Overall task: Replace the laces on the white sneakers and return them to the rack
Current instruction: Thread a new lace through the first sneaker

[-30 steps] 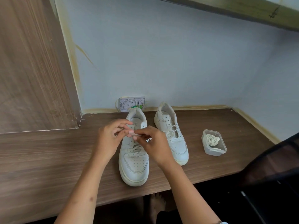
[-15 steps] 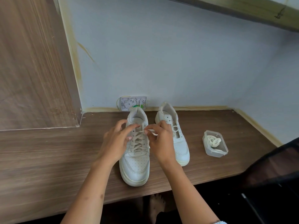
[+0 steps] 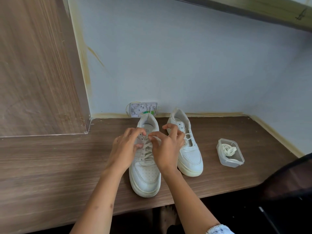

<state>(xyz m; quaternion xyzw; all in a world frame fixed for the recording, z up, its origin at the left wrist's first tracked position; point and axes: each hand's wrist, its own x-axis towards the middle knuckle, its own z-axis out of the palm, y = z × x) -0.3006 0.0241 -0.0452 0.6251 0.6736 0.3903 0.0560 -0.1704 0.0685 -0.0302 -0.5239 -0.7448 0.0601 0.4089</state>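
Progress: I judge the job roughly at its midpoint; near sneaker (image 3: 144,168) shows a full criss-cross of lace (image 3: 146,150) up to the top eyelets, far sneaker (image 3: 186,146) looks mostly unlaced.
Left hand (image 3: 125,149): fingers curled at the upper eyelets, thumb against the lace rows; it seems to pinch the lace, though the exact strand is hidden.
Right hand (image 3: 166,149): I see thumb and forefinger pinching a lace end near the top of the tongue, other fingers spread and lifted.
Near sneaker: flat on the desk (image 3: 50,166), toe toward me, heel toward the wall, between both hands.
Far sneaker: just beside the first on its right, a loose loop of lace over its tongue, eyelets largely bare.
Tub (image 3: 230,152): clear, open, well right of the shoes, with a coiled lace (image 3: 228,150) inside; I cannot tell whether it is old or new.
Left to do: I reckon finishing the top of the near shoe, lacing the far one, then carrying both back.
Rack: not in view.
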